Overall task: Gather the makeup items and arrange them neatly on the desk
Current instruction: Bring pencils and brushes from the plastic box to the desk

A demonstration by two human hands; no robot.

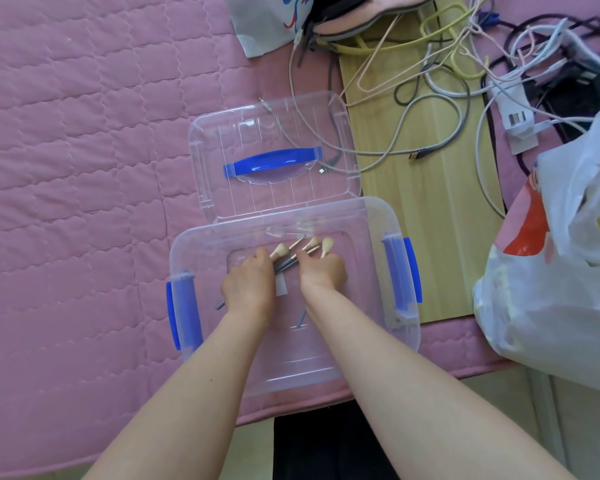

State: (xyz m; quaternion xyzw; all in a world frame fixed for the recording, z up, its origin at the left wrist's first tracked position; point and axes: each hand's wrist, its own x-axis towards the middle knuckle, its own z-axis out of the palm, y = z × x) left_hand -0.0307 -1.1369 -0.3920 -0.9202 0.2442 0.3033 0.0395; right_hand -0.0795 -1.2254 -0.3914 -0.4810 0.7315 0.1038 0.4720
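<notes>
Two hands [248, 285] [323, 273], several makeup brushes [291, 256], one clear box [371, 216].

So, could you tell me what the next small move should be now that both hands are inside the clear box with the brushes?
Probably close both hands round the bundle and lift it out together. The left hand and right hand already meet on the makeup brushes, which lie crossed and uneven on the floor of the open clear box, its lid set behind.
</notes>
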